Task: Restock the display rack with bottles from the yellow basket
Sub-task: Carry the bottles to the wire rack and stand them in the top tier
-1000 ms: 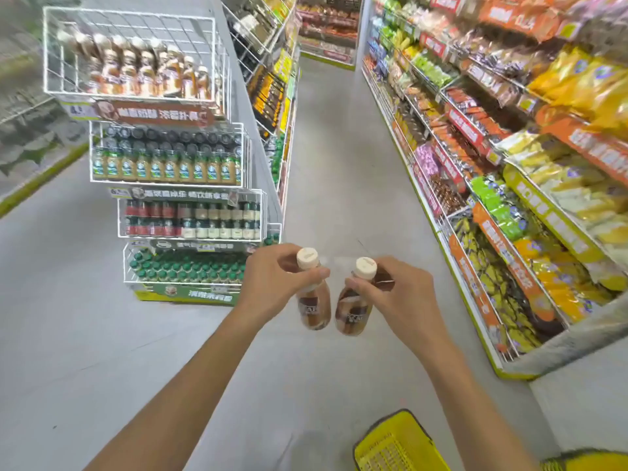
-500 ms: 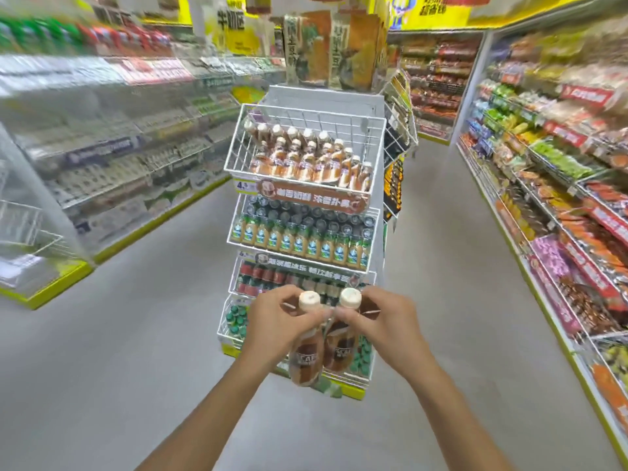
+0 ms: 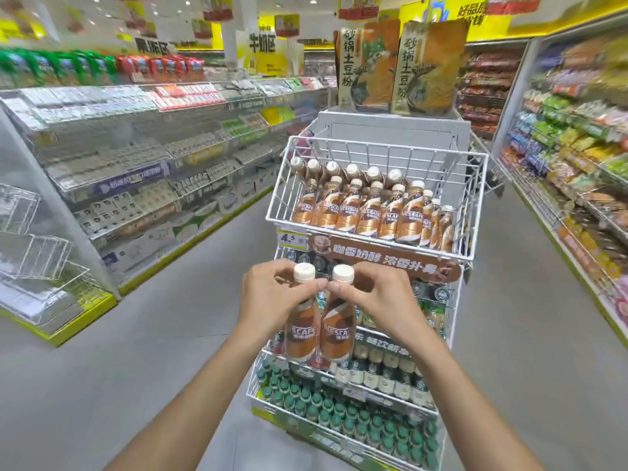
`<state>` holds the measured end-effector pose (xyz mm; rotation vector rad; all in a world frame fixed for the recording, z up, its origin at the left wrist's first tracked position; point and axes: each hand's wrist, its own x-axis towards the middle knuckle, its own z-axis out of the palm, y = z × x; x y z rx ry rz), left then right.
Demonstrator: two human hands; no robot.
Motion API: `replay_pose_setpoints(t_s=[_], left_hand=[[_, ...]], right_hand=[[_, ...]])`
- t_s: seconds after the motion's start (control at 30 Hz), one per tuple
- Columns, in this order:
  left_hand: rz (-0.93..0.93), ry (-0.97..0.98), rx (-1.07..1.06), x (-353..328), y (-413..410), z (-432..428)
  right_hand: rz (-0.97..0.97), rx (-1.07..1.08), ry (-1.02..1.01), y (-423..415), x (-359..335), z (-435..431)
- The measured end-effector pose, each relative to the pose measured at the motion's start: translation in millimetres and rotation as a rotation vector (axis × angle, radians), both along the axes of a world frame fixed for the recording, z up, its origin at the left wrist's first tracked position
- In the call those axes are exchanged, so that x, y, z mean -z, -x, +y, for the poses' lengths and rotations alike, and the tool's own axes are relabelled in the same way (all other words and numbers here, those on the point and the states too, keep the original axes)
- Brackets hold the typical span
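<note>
Head view: the left hand grips a Nescafé coffee bottle by its neck, and the right hand grips a second Nescafé bottle the same way. The two bottles hang upright, side by side and touching, in front of the white wire display rack. The rack's top basket, farther off and above the hands, holds rows of matching bottles. Lower tiers carry green-capped bottles.
</note>
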<state>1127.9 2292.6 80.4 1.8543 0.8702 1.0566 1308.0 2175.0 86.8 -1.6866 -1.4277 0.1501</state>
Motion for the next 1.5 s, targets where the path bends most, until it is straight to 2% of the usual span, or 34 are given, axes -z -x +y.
replay_pose_setpoints(t_s=[0.13,0.37,0.57,0.77,0.83,1.0,1.2,1.37,1.5], left_hand=[[-0.033,-0.025,0.003,-34.0,-35.4,87.9],[-0.058,-0.094,0.006,-74.3,-98.5,213.5],[-0.064,-0.052,0.130,-68.3,-146.3,277.4],[-0.013,-0.010,0.161,-58.5,-164.2,307.8],[0.007,0.009,0.221,-58.2,-165.0,313.5],[0.138,0.172,0.569,-55.2,-162.0,340.1],[0.189,0.139,0.372,-49.1,-187.3,346.8],[0.254,0.037,0.314,-40.9,-210.8,348.8],[0.374,0.036,0.308,-32.9,-221.1,352.3]], right_hand=[[0.037,-0.008,-0.019,-34.6,-26.9,84.9],[-0.010,0.041,-0.037,-83.9,-67.8,199.4],[-0.009,0.158,-0.027,-113.9,-65.8,248.4],[0.019,0.294,-0.029,-120.7,-58.6,268.6],[0.064,0.305,-0.003,-122.3,-54.1,269.3],[0.043,0.358,0.134,-124.8,-46.3,262.9],[0.082,0.389,0.175,-129.4,-47.6,269.5],[0.170,0.399,0.168,-141.6,-44.7,275.1],[0.195,0.396,0.168,-149.1,-40.9,276.4]])
